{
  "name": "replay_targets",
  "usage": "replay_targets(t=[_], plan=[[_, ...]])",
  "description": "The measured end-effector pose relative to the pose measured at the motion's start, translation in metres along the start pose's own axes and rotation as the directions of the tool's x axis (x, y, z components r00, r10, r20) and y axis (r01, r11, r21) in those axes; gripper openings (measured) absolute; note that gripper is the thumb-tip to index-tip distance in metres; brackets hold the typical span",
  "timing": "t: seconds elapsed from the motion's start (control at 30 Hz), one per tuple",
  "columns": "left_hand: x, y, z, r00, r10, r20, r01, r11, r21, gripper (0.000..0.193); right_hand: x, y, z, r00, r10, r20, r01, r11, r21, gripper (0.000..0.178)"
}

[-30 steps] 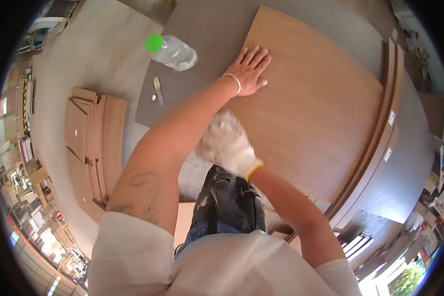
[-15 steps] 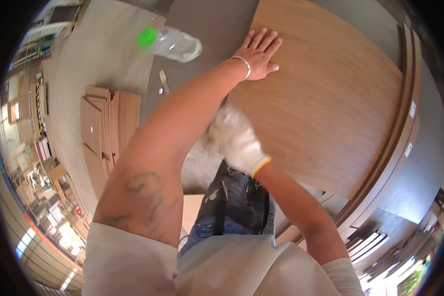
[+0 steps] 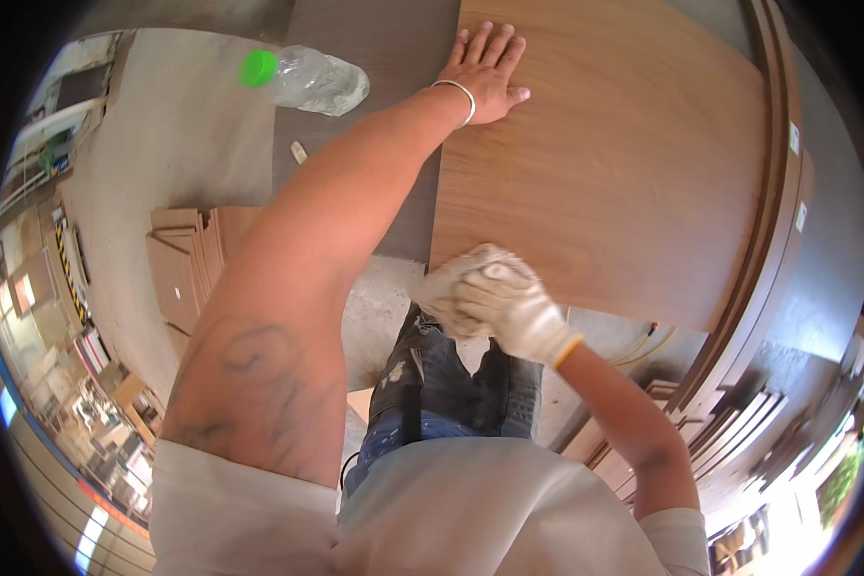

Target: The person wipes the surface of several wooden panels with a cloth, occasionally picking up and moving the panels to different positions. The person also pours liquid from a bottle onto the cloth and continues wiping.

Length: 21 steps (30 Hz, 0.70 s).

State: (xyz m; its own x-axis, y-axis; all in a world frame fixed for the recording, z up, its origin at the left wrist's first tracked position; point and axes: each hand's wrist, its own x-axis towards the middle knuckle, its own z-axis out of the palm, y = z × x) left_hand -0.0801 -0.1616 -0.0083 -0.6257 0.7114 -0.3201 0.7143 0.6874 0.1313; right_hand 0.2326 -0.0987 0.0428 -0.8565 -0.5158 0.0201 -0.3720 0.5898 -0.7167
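My bare left hand [image 3: 488,79] lies flat with fingers spread on a brown wood-grain board [image 3: 605,173], close to its left edge. A light bracelet circles that wrist. My right hand [image 3: 514,312], in a white work glove with a yellow cuff, is closed on a crumpled whitish rag [image 3: 470,278]. The rag is at the board's near left corner, over its edge. Some of the glove and rag is blurred by motion. Under the board's left side runs a darker grey-brown panel [image 3: 374,29].
A clear plastic bottle [image 3: 322,82] with a green cap lies on its side at the upper left. A small pale-handled tool [image 3: 299,152] lies below it, partly behind my left arm. Cut brown panels [image 3: 178,274] are stacked at left. Edge strips [image 3: 773,182] run along the right.
My right hand with the rag has moved down and slightly right to the board's near edge. My left hand stays flat on the board. The whole view has shifted a little.
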Motion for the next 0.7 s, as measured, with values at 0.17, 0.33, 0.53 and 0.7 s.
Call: replay_targets(t=[0.17, 0.33, 0.53, 0.7], plan=[[-0.001, 0.000, -0.002, 1.000, 0.007, -0.022, -0.008, 0.999, -0.035, 0.081, -0.140, 0.042, -0.026, 0.907, 0.367, -0.207, -0.416, 0.859, -0.298, 0.033], [-0.002, -0.005, 0.009, 0.996, 0.018, -0.084, -0.017, 1.000, 0.010, 0.080, -0.186, 0.044, 0.029, 0.033, 0.709, -0.704, -0.410, 0.652, 0.638, 0.041], [0.010, 0.010, 0.006, 0.992, 0.060, -0.112, -0.044, 0.989, 0.143, 0.077, 0.017, -0.063, 0.165, 0.605, 0.590, -0.535, -0.502, 0.804, 0.319, 0.049], [0.003, -0.016, 0.031, 0.906, 0.175, -0.384, -0.126, 0.981, 0.151, 0.070, -0.010, -0.046, 0.121, 0.718, 0.329, -0.613, -0.470, 0.879, -0.079, 0.031]])
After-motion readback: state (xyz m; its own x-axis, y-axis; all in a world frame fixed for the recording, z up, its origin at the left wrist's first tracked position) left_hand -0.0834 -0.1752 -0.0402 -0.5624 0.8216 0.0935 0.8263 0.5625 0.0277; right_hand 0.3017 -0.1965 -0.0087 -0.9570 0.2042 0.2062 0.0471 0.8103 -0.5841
